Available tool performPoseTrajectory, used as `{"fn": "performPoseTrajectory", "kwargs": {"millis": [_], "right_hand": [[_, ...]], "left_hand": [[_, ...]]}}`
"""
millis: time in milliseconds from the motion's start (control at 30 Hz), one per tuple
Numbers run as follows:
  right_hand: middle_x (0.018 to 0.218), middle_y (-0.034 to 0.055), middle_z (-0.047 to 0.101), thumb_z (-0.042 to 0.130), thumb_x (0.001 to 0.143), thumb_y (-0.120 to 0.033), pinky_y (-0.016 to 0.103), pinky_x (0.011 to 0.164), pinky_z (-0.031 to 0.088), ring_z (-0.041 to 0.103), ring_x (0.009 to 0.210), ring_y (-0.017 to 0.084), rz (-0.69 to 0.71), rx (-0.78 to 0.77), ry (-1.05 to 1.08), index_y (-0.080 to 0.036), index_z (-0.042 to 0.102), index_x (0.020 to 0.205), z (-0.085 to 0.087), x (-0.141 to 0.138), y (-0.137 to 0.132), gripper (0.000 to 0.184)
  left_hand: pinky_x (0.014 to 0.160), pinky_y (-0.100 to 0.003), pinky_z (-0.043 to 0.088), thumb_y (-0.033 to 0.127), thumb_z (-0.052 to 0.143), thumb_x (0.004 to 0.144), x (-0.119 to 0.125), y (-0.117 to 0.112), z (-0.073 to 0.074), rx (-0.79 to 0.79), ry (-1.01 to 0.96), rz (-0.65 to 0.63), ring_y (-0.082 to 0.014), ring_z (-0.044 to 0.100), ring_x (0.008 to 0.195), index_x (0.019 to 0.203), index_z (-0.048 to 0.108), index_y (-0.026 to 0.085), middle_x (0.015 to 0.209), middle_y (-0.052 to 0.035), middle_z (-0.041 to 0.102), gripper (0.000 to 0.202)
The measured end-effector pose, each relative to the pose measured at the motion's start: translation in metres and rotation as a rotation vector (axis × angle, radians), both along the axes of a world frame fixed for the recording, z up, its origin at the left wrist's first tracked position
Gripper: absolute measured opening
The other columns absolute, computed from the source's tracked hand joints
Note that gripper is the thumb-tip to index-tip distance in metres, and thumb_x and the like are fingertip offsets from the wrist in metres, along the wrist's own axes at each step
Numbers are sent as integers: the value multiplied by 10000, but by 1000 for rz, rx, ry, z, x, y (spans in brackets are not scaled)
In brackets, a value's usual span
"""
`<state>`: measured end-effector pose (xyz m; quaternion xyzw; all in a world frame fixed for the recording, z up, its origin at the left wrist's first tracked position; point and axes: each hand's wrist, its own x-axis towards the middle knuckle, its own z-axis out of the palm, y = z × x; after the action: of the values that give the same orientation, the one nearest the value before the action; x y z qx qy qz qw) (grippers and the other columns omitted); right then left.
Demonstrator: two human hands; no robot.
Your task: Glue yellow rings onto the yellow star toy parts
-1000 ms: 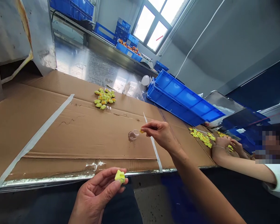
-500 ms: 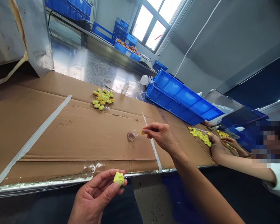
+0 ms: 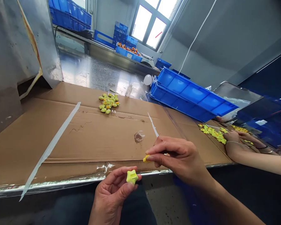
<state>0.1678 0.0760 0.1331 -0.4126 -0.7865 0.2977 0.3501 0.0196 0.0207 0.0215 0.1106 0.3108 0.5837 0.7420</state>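
Holds a yellow-green star (image 3: 132,177) in the left hand (image 3: 112,194), near six o'clock, pinched between thumb and fingers and showing a slit-like mark on the side facing the camera. Grips a small yellow piece (image 3: 145,158) between thumb and forefinger of the right hand (image 3: 180,156), seen between four and five o'clock, with the yellow piece well short of touching the star and lying toward one o'clock from it. Shows both above the near edge of a brown cardboard sheet (image 3: 103,140). Includes, on that sheet, a small clear round item (image 3: 141,133) at six o'clock, close to centre, too small to name; a cluster of yellow-green pieces (image 3: 109,103) between nine and ten o'clock; and a white tape strip (image 3: 51,150) at eight. Takes in stacked blue crates (image 3: 194,97) between two and three o'clock, and more yellow-green pieces (image 3: 213,133) beside a co-worker's forearm (image 3: 255,159) between three and four.
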Motion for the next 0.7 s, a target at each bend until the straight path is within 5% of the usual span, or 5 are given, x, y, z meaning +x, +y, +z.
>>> {"fn": "performPoseTrajectory", "kwargs": {"millis": [400,700], "right_hand": [[625,13,635,712,830,-201,210,501,424,566,544,110,78,-43,-60,-168,749,796,-18,-10,-8,60],[635,15,641,702,822,-143,200,518,419,569,556,104,110,-43,-62,-147,750,808,-21,-13,-8,50]], "left_hand": [[603,-197,553,162,835,584,-1,-5,7,20,-43,6,-196,715,756,801,747,164,801,-59,759,234],[600,-200,551,137,817,604,-2,-4,6,42,-57,-6,-194,712,763,807,737,159,799,-58,758,220]]}}
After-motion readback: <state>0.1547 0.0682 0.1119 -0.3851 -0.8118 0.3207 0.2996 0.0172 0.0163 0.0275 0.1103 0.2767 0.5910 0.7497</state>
